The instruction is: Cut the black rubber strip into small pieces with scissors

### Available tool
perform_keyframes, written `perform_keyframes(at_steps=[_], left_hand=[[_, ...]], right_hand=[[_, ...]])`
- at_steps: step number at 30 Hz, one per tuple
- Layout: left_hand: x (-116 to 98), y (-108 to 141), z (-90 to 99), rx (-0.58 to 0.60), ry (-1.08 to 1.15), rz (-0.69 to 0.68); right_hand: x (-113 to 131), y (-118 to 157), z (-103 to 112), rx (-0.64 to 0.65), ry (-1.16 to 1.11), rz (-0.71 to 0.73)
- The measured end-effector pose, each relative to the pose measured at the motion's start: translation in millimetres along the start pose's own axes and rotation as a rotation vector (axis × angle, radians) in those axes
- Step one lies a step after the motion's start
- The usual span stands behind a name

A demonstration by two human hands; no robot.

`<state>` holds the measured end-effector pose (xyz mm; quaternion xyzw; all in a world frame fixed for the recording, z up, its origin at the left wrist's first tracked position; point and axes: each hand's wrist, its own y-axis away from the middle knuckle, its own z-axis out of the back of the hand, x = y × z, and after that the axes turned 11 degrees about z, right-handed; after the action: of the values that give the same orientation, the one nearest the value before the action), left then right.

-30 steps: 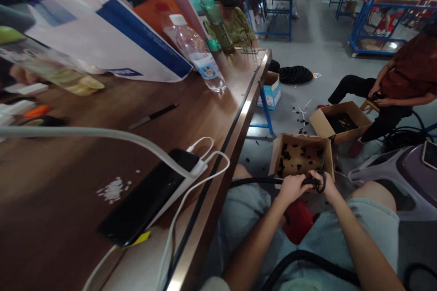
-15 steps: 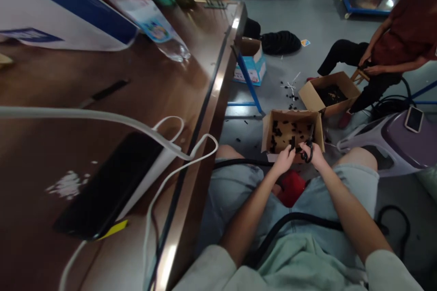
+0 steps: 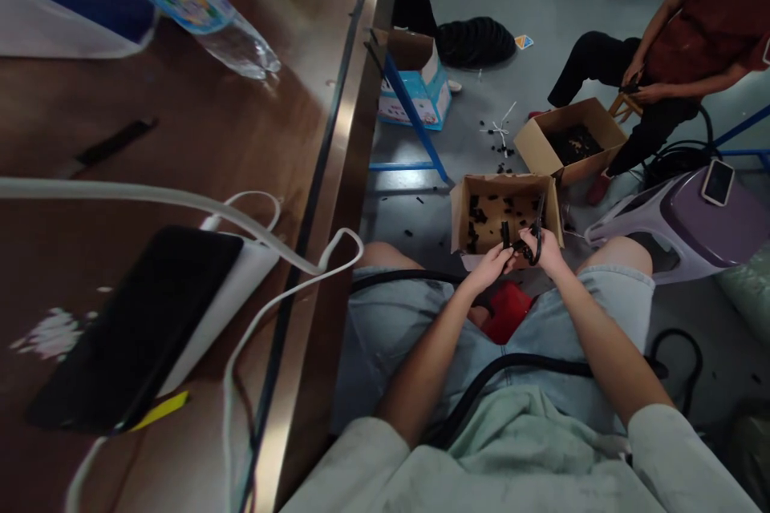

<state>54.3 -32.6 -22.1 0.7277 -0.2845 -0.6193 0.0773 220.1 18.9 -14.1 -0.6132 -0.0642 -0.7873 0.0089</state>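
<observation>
My left hand (image 3: pixel 488 268) is closed on a small black rubber-like piece (image 3: pixel 505 236) that sticks up past the fingertips. My right hand (image 3: pixel 549 252) grips black-handled scissors (image 3: pixel 536 244), their blades pointing away from me. Both hands are close together over the near edge of an open cardboard box (image 3: pixel 458 216). Small dark pieces (image 3: pixel 477 213) lie scattered on the box's bottom. A long black hose or cord (image 3: pixel 541 362) runs across my lap. The exact shape of the piece between my fingers is too small to make out.
At left, a wooden table (image 3: pixel 198 128) bears a phone (image 3: pixel 144 321), white cables and a plastic bottle (image 3: pixel 204 12). A second cardboard box (image 3: pixel 593 168) stands by a seated person (image 3: pixel 703 32). A purple stool (image 3: pixel 715 216) is at right, black scraps on the floor.
The view has shifted, so everything appears further left and slightly higher. My hands have come closer together, with the fingers of both near the black piece; the scissors stay in the right.
</observation>
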Motion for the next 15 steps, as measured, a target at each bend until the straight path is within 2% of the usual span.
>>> perform_keyframes(at_steps=[2, 7, 10, 15], left_hand=[[-1.3, 0.0, 0.4, -0.003, 0.023, -0.006], [-4.0, -3.6, 4.0, -0.107, 0.109, 0.002], [-5.4, -5.2, 6.0, -0.134, 0.135, 0.025], [-9.0, -4.4, 5.8, -0.206, 0.142, 0.052]], right_hand=[[-2.2, -1.3, 1.1, 0.01, -0.002, -0.03], [-7.9, -3.6, 5.3, -0.011, -0.04, -0.088], [-11.6, -3.5, 8.8, -0.01, 0.013, -0.102], [-11.6, 0.9, 9.6, 0.148, 0.046, -0.116]])
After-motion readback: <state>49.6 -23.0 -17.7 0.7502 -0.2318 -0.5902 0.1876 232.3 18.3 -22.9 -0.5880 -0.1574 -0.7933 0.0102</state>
